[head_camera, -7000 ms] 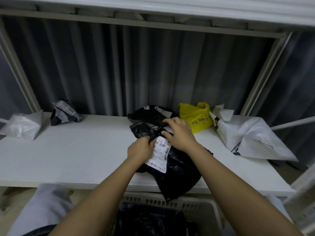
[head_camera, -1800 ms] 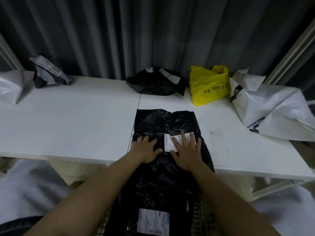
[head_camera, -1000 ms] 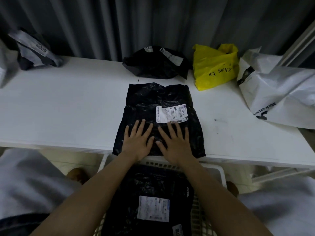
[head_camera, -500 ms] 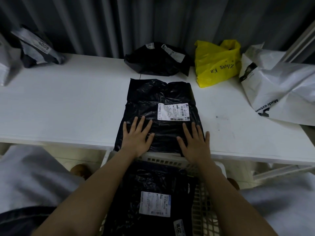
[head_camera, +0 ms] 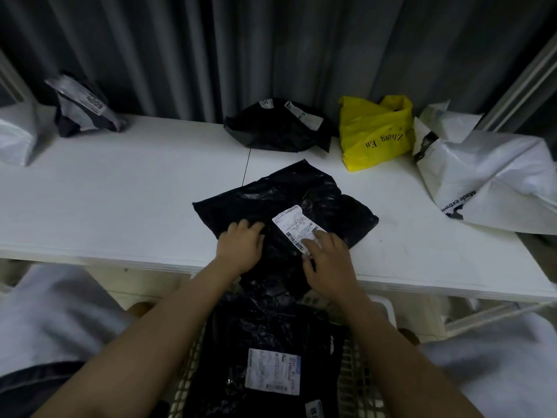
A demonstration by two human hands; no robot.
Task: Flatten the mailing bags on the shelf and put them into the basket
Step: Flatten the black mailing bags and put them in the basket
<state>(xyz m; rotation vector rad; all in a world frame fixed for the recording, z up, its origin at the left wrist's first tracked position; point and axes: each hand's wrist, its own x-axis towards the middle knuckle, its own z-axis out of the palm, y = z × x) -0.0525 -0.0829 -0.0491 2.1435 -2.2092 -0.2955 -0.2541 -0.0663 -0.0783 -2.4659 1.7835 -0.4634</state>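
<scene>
Head view, dim light. A black bag (head_camera: 280, 212) lies on the white shelf (head_camera: 120, 206), turned at an angle, its near corner hanging over the front edge toward the basket (head_camera: 358, 369) below. A white label (head_camera: 297, 229) sits on its upper face, also skewed. The left hand (head_camera: 241, 247) rests on the bag's left part with its fingers (head_camera: 245, 229) curled down into the film; whether they actually pinch the plastic cannot be told. The right hand (head_camera: 328, 260) lies on the bag's right part, its fingers (head_camera: 316, 236) bent and loosely apart, the tips on the lower corner of the label; a firm grip cannot be confirmed. The basket stands under the shelf edge between the person's knees and already holds flat black bags (head_camera: 271, 342), the top one showing a white label (head_camera: 272, 372). At the back of the shelf: a crumpled black bag (head_camera: 274, 131) with white labels, just beside it a yellow bag (head_camera: 375, 137) with printed lettering, and to the right a large white bag (head_camera: 488, 182) with dark print, rumpled and partly over the shelf end. At the far left sit a grey-and-black bag (head_camera: 87, 110) marked with digits and a white bag (head_camera: 15, 137) cut by the frame edge. A dark pleated curtain (head_camera: 271, 49) hangs behind the shelf.
</scene>
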